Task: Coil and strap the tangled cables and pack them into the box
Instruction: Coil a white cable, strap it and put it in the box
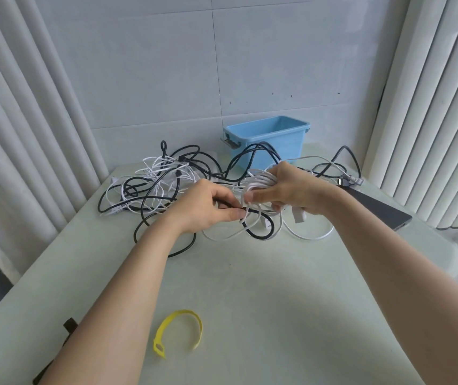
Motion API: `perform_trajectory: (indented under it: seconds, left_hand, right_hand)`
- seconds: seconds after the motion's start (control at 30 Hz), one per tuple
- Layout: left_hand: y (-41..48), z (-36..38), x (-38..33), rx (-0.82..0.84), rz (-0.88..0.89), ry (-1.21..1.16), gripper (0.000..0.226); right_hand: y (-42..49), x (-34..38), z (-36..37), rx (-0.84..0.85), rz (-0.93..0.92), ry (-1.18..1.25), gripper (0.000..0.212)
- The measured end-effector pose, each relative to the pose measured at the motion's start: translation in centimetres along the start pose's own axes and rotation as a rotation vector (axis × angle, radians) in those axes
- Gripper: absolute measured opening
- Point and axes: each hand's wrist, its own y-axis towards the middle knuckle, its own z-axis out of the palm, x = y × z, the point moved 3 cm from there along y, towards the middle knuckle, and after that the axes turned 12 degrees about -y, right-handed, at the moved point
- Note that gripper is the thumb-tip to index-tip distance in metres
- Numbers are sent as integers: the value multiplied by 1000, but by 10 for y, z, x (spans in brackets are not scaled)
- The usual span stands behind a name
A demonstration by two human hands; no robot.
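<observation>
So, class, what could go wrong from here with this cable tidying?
The left hand pinches a black cable that runs among the loops under the white coil gripped by the right hand; it could get bound in. With both hands busy, reaching for the yellow strap, lying nearer the person, may loosen the coil.

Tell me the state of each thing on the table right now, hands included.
Left hand: pinching a dark strand by the coil.
Right hand: holding the coil.
coil: white, bundled, no strap seen on it.
Tangle: loose, spread on the table.
Box: upright, open.
Yellow strap: unfastened, lying curved.
</observation>
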Motion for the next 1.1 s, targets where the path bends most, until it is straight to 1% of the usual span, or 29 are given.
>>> perform_trajectory:
  seconds: [0.07,0.1,0.17,0.23,0.33,0.4,0.5,0.63,0.67,0.77,0.8,0.83,0.9,0.93,0.97,1.07,1.1]
  left_hand:
    - [0,-1,2,-14,-17,-14,17]
    - [0,-1,3,-22,-20,-24,21]
    - [-1,-2,4,-48,-27,-57,26]
    - [0,-2,3,-74,-18,-79,20]
    - [1,-1,2,-92,10,-102,14]
    - [1,0,4,-138,11,-147,11]
    - [2,-4,9,-283,-4,-228,7]
    - [4,-3,16,-445,-80,-346,6]
    - [4,-5,17,-511,-93,-373,7]
    - [-3,-29,27,-849,-121,-488,11]
    - [-5,-37,31,-898,-124,-493,12]
    - [-6,-41,34,-892,-121,-461,12]
    - [-5,-38,35,-811,-121,-324,10]
    - [-4,-34,33,-765,-123,-251,5]
    - [-3,-29,29,-716,-129,-194,8]
    - [0,-23,10,-568,-167,-114,44]
    - [0,-23,2,-546,-127,-88,50]
  right_hand:
    - [4,-2,6,37,1,-13,62]
    - [4,-2,7,42,-1,-16,64]
    - [4,-1,8,47,-11,-12,57]
    - [4,0,9,35,-21,-18,45]
    - [5,1,8,2,-8,-20,43]
    - [5,0,5,-23,7,-43,39]
    - [1,-1,-2,-55,15,-35,25]
    - [-1,-1,-5,-43,-21,-43,26]
    - [-1,-2,-4,-31,-26,-58,26]
    - [-3,-6,0,43,-45,-171,29]
    - [-6,-6,1,41,-49,-160,30]
    - [-7,-7,1,17,-49,-112,29]
    - [-6,-8,-3,-55,-46,68,20]
    - [-5,-7,-6,-79,-44,167,22]
    - [-5,-7,-8,-90,-40,247,26]
    - [-5,-3,-10,-122,-22,331,26]
    - [-5,-2,-12,-150,-2,334,28]
